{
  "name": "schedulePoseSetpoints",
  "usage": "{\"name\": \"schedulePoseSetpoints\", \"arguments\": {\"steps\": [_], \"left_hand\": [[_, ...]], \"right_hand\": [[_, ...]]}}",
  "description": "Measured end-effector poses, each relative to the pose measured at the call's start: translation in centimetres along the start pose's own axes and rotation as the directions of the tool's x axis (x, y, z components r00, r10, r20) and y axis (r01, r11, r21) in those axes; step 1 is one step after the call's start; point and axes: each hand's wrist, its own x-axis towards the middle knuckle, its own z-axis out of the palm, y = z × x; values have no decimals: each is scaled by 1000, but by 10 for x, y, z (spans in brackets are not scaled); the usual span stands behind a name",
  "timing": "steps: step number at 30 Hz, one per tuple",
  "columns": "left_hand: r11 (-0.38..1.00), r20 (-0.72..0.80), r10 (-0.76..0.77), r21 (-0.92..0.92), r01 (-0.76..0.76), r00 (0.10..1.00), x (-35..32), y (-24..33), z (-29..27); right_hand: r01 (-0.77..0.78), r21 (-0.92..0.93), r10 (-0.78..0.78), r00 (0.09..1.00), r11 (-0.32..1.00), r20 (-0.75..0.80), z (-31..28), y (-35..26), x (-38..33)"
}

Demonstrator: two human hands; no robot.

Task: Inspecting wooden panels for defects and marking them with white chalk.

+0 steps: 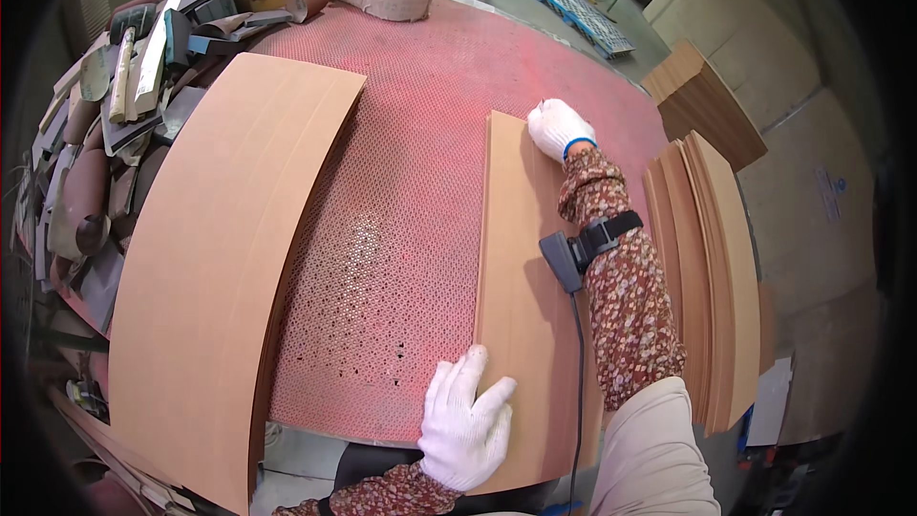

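Red perforated tabletop (420, 134) is carrying a long board (521, 258) running lower-to-upper frame, left hand (466, 420) and right hand (559, 127) lying spread-fingered on opposite ends.

label (829, 193) | right wall | small pale rectangle with blue mark | text too small

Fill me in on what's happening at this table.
A person in white gloves has both hands flat on a thin wooden panel lying on a red perforated table. The left hand presses its near end, the right hand its far end. A wider stack of panels lies to the left, and more panels stand on edge at the right. Sandpaper scraps are heaped at the table's far left.
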Motion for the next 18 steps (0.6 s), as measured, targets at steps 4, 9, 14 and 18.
{"name": "schedulePoseSetpoints", "arguments": {"steps": [4,9,14,18], "left_hand": [[999,9,23,-30,-23,1000,-3,1,4],[998,-22,46,-46,-47,999,-8,0,4],[996,-106,79,-44,-84,991,-4,5,12],[999,-139,49,14,-48,989,-9,-1,9]], "right_hand": [[215,-351,-169,973,911,158,13,40,43],[295,-428,-253,955,854,154,12,34,31],[146,-233,-154,988,962,-14,20,49,-8],[171,-156,-177,984,973,-25,6,-9,-75]]}}
